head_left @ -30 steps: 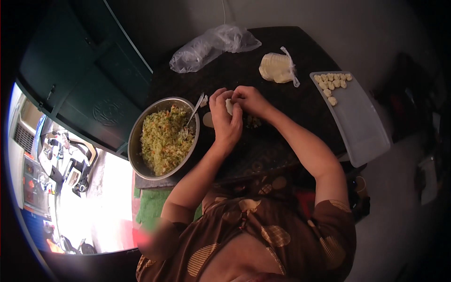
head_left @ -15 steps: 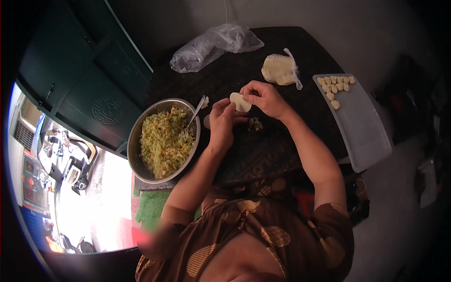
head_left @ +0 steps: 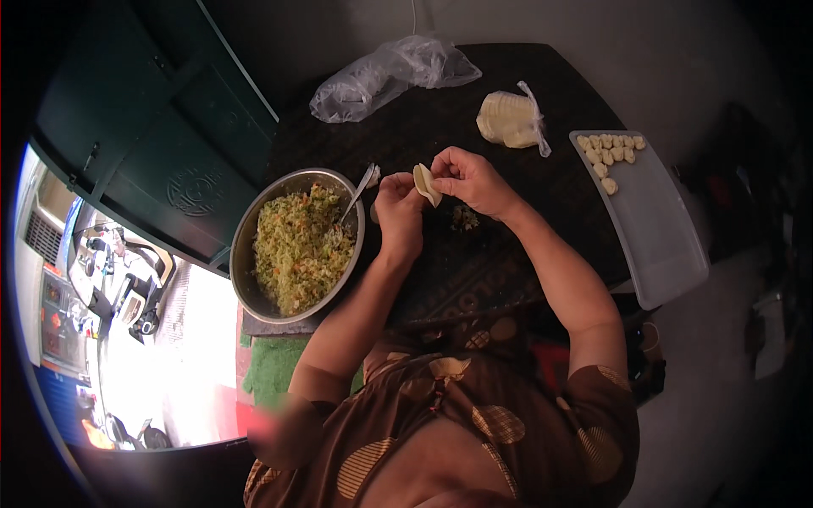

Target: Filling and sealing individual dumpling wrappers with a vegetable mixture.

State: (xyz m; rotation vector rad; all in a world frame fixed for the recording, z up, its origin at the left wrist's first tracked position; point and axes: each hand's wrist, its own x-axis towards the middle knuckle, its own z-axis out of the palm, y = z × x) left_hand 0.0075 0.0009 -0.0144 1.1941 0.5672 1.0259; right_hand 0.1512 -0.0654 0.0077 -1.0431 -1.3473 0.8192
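Between my two hands, above the dark table, is a pale dumpling wrapper (head_left: 426,184), bent into a curved fold. My left hand (head_left: 398,207) pinches its left edge, and my right hand (head_left: 472,182) grips the right edge between thumb and fingers. Whether filling lies inside the fold, I cannot tell. Left of my left forearm stands a steel bowl (head_left: 235,262) full of chopped vegetable filling (head_left: 301,250). A metal spoon (head_left: 360,193) leans in it, handle over the right rim. A small heap of spilled filling (head_left: 463,218) lies on the table beneath my right hand.
A grey tray (head_left: 656,233) with several folded dumplings (head_left: 611,146) at its far end sits along the right edge. Farther back lie a clear plastic bag (head_left: 394,78) and a bagged stack of wrappers (head_left: 510,118). A dark green door (head_left: 152,144) stands at the left.
The wrapper, flat and facing up before, is now folded, its sides raised toward each other. My fingers have closed in on its two edges. The view has shifted slightly.
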